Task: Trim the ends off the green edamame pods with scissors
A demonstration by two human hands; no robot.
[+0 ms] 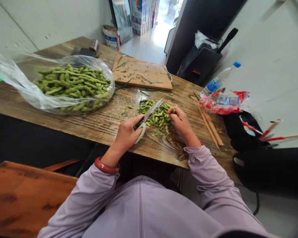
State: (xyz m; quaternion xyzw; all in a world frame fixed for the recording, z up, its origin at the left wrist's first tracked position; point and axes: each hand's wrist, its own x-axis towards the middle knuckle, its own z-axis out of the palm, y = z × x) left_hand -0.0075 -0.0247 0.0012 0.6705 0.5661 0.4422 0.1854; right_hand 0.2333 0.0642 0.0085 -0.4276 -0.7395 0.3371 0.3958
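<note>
While the left hand [127, 132] is curled around the pale green handles of a pair of scissors [153, 108], their slightly parted blades point up and to the right over a small pile of green pods [161, 121]. This pile lies on the wooden table [99, 122], just beyond the left fingers and beside the right hand [181, 123], whose fingertips hang at its right edge. The right thumb and fingers are drawn together on what looks like a single pod [174, 111], though the fingers cover most of it, so its exact hold is hard to make out.

Well to the left of both hands, a clear plastic bag [31, 96] holds many more pods. A cutting board [141, 74] strewn with green scraps lies beyond the pile, and chopsticks [208, 124] rest to the right of the right hand.
</note>
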